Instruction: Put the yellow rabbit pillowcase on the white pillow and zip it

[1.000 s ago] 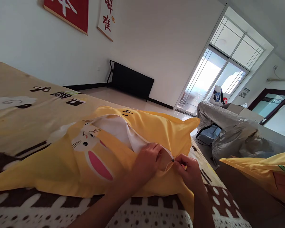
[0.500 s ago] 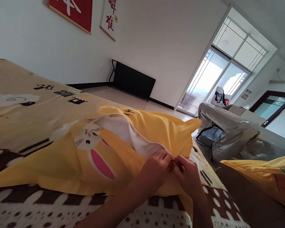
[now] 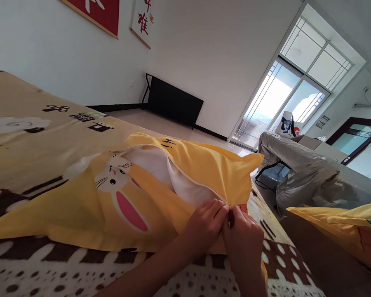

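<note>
A yellow pillowcase (image 3: pixel 204 161) with a printed rabbit and dark lettering lies across the patterned blanket (image 3: pixel 89 272). Its long seam gapes, and white fabric (image 3: pixel 185 181) shows inside; whether that is a pillow or a lining, I cannot tell. At the right end of this opening, my left hand (image 3: pixel 205 222) pinches the pillowcase edge with its fingers curled. My right hand (image 3: pixel 244 235) is closed on the same edge, right against the left one. The fingertips meet there and hide whatever small part lies between them.
Another yellow printed cloth item (image 3: pixel 330 216) lies to the right on a dark surface. Beyond it stands furniture under grey plastic sheeting (image 3: pixel 309 177). A black panel (image 3: pixel 173 101) leans near the far wall, left of the glass door (image 3: pixel 268 103).
My right hand has turned, its back now more toward me, and its fingers have closed up against my left hand. The left hand has shifted slightly right. The pillowcase lies nearly the same.
</note>
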Demonstrator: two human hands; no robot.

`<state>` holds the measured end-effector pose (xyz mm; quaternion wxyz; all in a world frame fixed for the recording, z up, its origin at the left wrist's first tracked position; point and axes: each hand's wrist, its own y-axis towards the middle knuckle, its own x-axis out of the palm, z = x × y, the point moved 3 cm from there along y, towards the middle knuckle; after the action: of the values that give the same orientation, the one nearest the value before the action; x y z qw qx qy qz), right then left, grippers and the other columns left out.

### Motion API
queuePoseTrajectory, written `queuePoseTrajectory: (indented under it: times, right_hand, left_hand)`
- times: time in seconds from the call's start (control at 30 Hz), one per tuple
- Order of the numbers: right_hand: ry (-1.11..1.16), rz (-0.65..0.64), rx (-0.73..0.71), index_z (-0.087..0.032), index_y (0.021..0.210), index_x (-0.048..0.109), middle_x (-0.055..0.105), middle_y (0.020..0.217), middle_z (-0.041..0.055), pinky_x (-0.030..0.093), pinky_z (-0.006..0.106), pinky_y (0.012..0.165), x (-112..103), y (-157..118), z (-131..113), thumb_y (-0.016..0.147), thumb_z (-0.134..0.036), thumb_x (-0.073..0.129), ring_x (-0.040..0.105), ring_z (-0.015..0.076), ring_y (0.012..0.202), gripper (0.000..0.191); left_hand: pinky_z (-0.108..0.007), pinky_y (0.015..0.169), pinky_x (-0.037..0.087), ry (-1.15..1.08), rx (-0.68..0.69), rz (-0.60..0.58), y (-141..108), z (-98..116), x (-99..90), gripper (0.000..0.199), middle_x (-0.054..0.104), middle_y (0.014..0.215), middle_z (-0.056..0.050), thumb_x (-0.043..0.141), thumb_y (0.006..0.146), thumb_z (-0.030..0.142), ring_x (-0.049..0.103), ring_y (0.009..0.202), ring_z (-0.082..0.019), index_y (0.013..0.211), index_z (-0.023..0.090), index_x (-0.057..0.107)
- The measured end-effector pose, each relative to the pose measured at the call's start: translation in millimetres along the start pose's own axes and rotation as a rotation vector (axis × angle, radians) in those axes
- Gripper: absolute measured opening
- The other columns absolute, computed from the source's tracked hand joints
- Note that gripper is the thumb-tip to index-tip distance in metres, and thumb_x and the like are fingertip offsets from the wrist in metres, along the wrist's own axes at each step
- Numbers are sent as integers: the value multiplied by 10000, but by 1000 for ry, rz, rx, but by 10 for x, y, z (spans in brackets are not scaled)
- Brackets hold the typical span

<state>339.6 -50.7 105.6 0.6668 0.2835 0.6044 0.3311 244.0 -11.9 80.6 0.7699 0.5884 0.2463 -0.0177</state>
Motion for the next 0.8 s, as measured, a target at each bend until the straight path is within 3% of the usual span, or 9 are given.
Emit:
queuePoseTrajectory:
  times: [0.17,0.27,0.43,0.5,0.6,0.7,0.8]
  right_hand:
    - [-84,43,97,-213,612,490,542,485,45,224,299,524,12,-32,-63,798,-183,456,506,181,460,192]
    - [-41,-7,146,-213,596,485,548,491,44,217,298,511,18,-8,-41,788,-189,464,502,175,457,195]
    - [453,-316,159,-209,685,542,606,594,2,340,252,517,21,111,251,832,-309,519,545,142,535,179]
    - [577,-341,168,-203,838,592,633,668,0,397,245,573,10,152,378,846,-339,528,575,144,610,150]
    - [597,-316,99,-201,988,620,650,803,19,424,248,625,40,175,443,852,-261,516,578,139,666,182]
    - [515,-300,-4,-208,933,656,639,837,26,409,253,649,112,156,395,864,-198,488,565,140,695,181]
    - [402,-255,-103,-206,859,662,622,755,9,363,270,677,152,141,354,872,-189,500,539,139,666,163]
  left_hand:
    - [-283,755,486,-206,-88,67,-63,-33,96,157,633,882,-71,429,914,143,580,829,-148,981,145,572]
    - [-277,733,476,-276,-166,79,-93,-65,143,143,634,831,-50,446,900,143,573,783,-141,920,156,587]
    - [-257,722,457,-367,-403,43,-71,-127,136,116,645,800,-19,489,880,173,571,762,-133,831,175,595]
    - [-241,687,452,-421,-520,26,-48,-148,121,118,640,769,-6,513,871,213,571,713,-120,802,175,601]
    - [-219,588,424,-518,-661,2,-23,-166,107,149,620,684,19,531,863,273,538,593,-95,788,172,612]
    - [-209,555,406,-574,-720,-10,-11,-166,91,179,611,650,27,528,866,305,525,563,-88,788,169,614]
    - [-222,598,415,-517,-684,-22,8,-156,57,164,625,692,14,531,863,284,540,607,-99,778,168,610]
